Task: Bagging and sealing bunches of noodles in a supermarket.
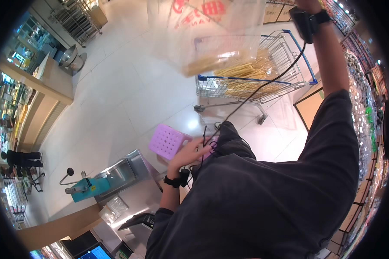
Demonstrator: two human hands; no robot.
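Note:
A clear plastic bag (220, 30) with red print hangs at the top, blurred, with pale yellow sticks at its bottom. My right arm reaches up past it, and my right hand (309, 5) is cut off by the upper edge, so its fingers and any hold on the bag are hidden. Low in front of my body, my left hand (190, 152) has its fingers apart, holding nothing I can see. Beside it are a purple perforated plastic stool (165, 141) and a thin black cable (250, 96). A wire shopping cart (285, 54) carries bagged yellow sticks (246, 71).
A teal bag-sealing device (88, 188) sits on a metal counter (125, 175) at left. Below it is a lit screen (95, 251). Packed shelves (362, 112) line the right side. At far left, a person (23, 158) stands by another cart. A steel bowl (70, 57) stands farther back.

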